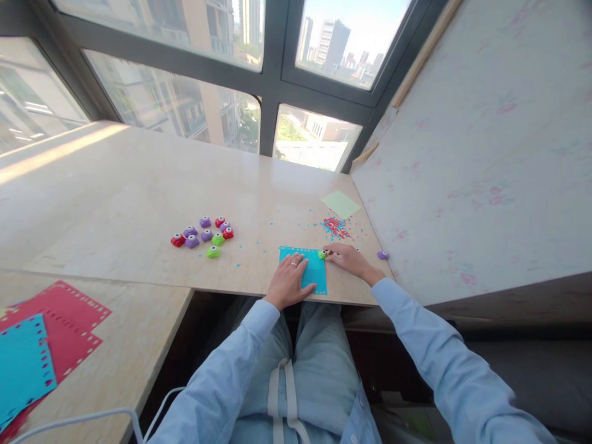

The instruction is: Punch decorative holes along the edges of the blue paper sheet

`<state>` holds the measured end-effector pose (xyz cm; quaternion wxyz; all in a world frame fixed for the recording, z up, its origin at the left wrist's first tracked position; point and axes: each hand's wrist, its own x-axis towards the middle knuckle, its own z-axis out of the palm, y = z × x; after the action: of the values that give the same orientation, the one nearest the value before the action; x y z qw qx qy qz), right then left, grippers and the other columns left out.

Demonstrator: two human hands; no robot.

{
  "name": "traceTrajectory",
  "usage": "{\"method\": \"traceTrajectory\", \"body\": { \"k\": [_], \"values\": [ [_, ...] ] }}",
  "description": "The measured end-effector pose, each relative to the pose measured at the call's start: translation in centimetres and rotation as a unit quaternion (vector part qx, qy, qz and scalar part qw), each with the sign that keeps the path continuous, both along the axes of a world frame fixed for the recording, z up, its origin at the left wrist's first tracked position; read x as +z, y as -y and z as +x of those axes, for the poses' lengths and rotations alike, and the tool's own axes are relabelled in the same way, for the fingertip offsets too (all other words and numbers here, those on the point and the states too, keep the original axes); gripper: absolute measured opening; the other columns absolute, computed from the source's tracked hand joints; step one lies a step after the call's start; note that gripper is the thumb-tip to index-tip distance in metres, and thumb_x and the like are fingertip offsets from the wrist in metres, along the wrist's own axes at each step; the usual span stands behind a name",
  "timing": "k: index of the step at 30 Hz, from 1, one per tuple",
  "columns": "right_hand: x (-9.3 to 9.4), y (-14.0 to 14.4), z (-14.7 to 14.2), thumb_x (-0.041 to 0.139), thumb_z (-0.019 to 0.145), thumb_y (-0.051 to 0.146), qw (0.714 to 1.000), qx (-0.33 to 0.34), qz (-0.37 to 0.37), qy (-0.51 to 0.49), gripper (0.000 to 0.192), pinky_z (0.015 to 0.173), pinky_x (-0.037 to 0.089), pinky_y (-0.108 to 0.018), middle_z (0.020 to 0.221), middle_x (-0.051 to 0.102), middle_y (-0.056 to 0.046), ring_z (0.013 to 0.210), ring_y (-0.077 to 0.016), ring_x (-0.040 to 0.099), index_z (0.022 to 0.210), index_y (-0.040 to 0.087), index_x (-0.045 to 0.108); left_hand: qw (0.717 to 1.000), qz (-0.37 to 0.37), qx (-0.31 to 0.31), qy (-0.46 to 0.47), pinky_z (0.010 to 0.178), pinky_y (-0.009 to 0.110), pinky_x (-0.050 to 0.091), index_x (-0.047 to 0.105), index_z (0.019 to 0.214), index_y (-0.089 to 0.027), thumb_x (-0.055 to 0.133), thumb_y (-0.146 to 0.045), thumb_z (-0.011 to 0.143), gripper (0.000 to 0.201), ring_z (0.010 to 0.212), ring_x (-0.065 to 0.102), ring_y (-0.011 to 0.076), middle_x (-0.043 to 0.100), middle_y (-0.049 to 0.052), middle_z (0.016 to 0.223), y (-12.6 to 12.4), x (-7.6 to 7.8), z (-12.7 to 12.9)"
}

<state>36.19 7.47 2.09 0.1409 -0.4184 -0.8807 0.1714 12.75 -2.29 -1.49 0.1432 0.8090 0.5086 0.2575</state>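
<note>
Partly, the left hand hides the blue sheet.

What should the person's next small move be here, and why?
Probably squeeze the green punch with the right hand: it is at the right edge of the blue sheet, near the top corner. The left hand lies spread on the sheet, and holes line the top edge, while the right edge below the punch looks plain.

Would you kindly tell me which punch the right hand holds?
The green punch at the right edge of the central blue sheet; other green ones lie farther left.
</note>
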Motion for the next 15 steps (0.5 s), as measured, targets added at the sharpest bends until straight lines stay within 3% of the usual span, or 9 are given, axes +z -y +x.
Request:
{"method": "traceTrajectory", "body": {
  "k": [3, 15],
  "values": [
    [-0.13, 0.27, 0.44, 0.063, 0.087, 0.023, 1.000, -0.024, -0.013, -0.014, 0.026, 0.094, 0.051, -0.035, 0.111, 0.073, -0.008, 0.099, -0.0213, 0.069, 0.112, 0.020, 0.069, 1.000, 0.003, -0.001, 0.001, 0.119, 0.050, 0.024, 0.052, 0.133, -0.013, 0.064, -0.051, 0.082, 0.065, 0.140, 0.037, 0.0330, 0.049, 0.019, 0.144, -0.02, -0.09, 0.05],
    [-0.44, 0.08, 0.10, 0.062, 0.088, 0.026, 0.999, -0.016, 0.028, -0.018, 0.019, 0.094, 0.051, -0.039, 0.107, 0.074, -0.010, 0.102, -0.0250, 0.068, 0.103, 0.020, 0.072, 1.000, 0.004, -0.002, -0.009, 0.119, 0.049, 0.025, 0.053, 0.133, -0.012, 0.063, -0.052, 0.082, 0.066, 0.139, 0.039, 0.0328, 0.049, 0.019, 0.144, -0.03, 0.08, -0.02]
  ]
}}
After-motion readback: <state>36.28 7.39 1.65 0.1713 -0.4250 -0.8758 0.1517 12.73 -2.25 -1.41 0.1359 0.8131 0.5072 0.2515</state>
